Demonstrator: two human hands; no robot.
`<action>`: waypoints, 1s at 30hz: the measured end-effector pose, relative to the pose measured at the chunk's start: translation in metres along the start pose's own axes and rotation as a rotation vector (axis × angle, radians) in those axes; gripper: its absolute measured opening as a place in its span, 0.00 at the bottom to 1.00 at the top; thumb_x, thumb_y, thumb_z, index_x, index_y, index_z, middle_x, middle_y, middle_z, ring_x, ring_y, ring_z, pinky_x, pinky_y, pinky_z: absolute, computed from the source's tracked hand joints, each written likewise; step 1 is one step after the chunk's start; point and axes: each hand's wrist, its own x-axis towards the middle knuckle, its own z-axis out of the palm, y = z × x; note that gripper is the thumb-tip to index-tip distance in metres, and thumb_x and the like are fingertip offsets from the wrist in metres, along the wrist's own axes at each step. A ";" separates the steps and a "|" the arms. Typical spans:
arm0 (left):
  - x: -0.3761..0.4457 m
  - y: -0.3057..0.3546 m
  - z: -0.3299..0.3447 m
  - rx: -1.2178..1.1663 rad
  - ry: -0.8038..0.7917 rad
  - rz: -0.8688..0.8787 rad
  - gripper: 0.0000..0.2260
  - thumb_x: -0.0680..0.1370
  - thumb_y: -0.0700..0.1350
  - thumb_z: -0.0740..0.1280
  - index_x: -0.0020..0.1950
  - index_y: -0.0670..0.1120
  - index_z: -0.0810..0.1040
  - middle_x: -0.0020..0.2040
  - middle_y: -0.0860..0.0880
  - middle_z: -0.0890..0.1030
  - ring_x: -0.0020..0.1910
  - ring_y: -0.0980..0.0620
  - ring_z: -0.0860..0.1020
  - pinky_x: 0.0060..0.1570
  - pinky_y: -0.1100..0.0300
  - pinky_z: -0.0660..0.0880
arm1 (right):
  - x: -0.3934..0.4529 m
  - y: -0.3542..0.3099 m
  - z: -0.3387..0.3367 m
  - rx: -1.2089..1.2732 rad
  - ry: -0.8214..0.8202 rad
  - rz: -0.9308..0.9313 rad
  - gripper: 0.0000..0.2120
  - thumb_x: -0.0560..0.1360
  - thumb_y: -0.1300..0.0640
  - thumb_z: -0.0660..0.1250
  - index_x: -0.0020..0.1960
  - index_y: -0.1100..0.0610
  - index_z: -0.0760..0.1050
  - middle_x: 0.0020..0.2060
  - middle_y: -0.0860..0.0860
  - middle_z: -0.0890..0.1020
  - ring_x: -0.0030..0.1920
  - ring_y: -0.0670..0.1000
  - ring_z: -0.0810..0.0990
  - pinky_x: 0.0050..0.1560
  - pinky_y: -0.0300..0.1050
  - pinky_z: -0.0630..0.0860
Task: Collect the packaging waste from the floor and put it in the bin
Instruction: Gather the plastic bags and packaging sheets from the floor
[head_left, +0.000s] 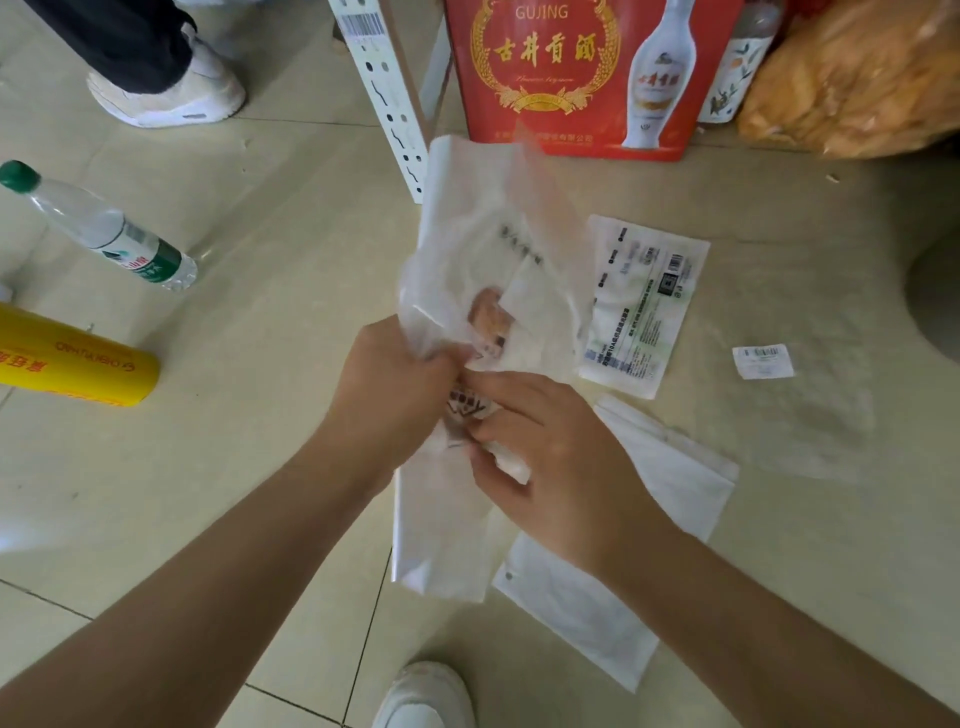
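My left hand and my right hand both grip a bundle of translucent white plastic wrappers above the floor; one wrapper shows a brown food picture. On the tiles to the right lie a printed flat packet, a small white label, and a white plastic sleeve. Below my right wrist lies another flat white bag. No bin is in view.
A red liquor box and a white perforated shelf post stand at the back. An orange bag sits at back right. A clear water bottle and a yellow tube lie left. Another person's shoe is at top left.
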 end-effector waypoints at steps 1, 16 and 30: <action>0.003 -0.002 -0.001 0.049 0.027 0.003 0.04 0.76 0.40 0.71 0.46 0.44 0.86 0.40 0.43 0.88 0.40 0.43 0.88 0.43 0.41 0.85 | -0.004 0.005 -0.003 -0.017 -0.027 -0.006 0.05 0.76 0.59 0.70 0.49 0.59 0.82 0.57 0.54 0.83 0.57 0.52 0.80 0.57 0.48 0.75; 0.011 -0.022 -0.013 0.215 0.130 0.014 0.06 0.78 0.43 0.69 0.49 0.43 0.84 0.43 0.43 0.87 0.43 0.41 0.87 0.43 0.38 0.83 | -0.114 0.103 0.021 -0.413 -0.555 0.365 0.31 0.55 0.42 0.83 0.56 0.50 0.83 0.62 0.55 0.79 0.59 0.59 0.79 0.56 0.55 0.77; 0.012 -0.025 -0.016 0.157 0.105 0.035 0.05 0.78 0.45 0.70 0.48 0.45 0.84 0.43 0.43 0.88 0.42 0.42 0.87 0.42 0.37 0.83 | -0.095 0.073 -0.038 -0.215 -0.087 0.193 0.10 0.74 0.51 0.68 0.46 0.53 0.87 0.61 0.57 0.80 0.57 0.58 0.77 0.56 0.53 0.72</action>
